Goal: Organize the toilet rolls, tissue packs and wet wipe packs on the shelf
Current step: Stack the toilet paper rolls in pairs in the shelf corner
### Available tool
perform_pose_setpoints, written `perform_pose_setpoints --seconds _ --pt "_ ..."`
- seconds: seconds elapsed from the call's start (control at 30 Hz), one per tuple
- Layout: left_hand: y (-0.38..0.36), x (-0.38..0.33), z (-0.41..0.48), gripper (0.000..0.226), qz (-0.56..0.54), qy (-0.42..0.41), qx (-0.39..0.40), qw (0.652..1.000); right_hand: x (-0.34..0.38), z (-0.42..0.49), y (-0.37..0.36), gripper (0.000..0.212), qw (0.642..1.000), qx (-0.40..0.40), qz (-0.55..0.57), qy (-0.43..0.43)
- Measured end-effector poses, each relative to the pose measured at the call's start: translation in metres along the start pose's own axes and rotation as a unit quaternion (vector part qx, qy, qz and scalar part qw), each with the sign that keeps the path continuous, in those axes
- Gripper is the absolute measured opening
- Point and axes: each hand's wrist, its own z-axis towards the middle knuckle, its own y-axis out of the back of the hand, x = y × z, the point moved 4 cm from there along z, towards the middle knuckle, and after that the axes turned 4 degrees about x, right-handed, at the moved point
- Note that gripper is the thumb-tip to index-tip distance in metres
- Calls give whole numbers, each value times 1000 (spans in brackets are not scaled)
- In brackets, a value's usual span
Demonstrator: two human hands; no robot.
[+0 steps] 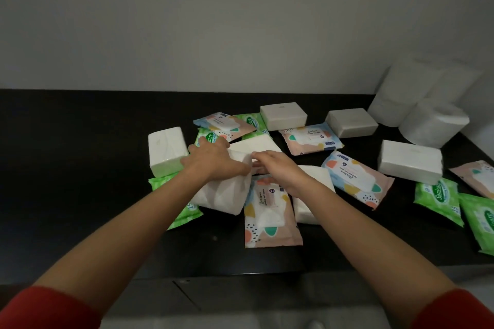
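On the black shelf [80, 168] lie scattered white tissue packs, green wet wipe packs and pastel wet wipe packs. My left hand [213, 161] grips the top of a white tissue pack [224, 195] that is tilted up in the middle of the pile. My right hand [275, 168] reaches in beside it, its fingers touching the same pack's right edge. A pastel wet wipe pack [270, 216] lies just under my hands. White toilet rolls [433, 125] stand at the back right corner.
More tissue packs sit at the left [167, 151], back [283, 116] and right [410, 161]. Green wet wipe packs [438, 199] lie at the right edge. The shelf's left half is bare black surface. A white wall [213, 35] runs behind.
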Motion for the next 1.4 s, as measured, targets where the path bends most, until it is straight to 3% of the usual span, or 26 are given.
perform_pose_setpoints --seconds 0.1,0.2,0.4,0.5,0.73,0.9,1.17,1.4 --pt "21 -2 1 85 -99 -11 -10 995 14 1 12 44 1000 -19 8 22" --pt "33 -11 4 60 -229 -45 0 972 20 0 25 46 997 -15 76 28" --pt "28 -57 10 43 -444 -91 91 887 15 -11 65 45 979 -28 203 19" --pt "17 -95 16 52 -508 -94 125 847 10 -17 99 53 964 -58 256 36" --pt "-15 -212 26 23 -596 -95 187 776 -2 -31 215 56 949 -126 279 71" --pt "-41 -309 42 32 -631 -98 222 737 -12 -40 310 56 939 -169 280 104" --pt "-75 -445 58 26 -650 -130 244 708 -38 -45 441 59 940 -208 253 96" --pt "-89 -515 66 34 -632 -145 230 726 -47 -27 507 65 932 -215 276 93"
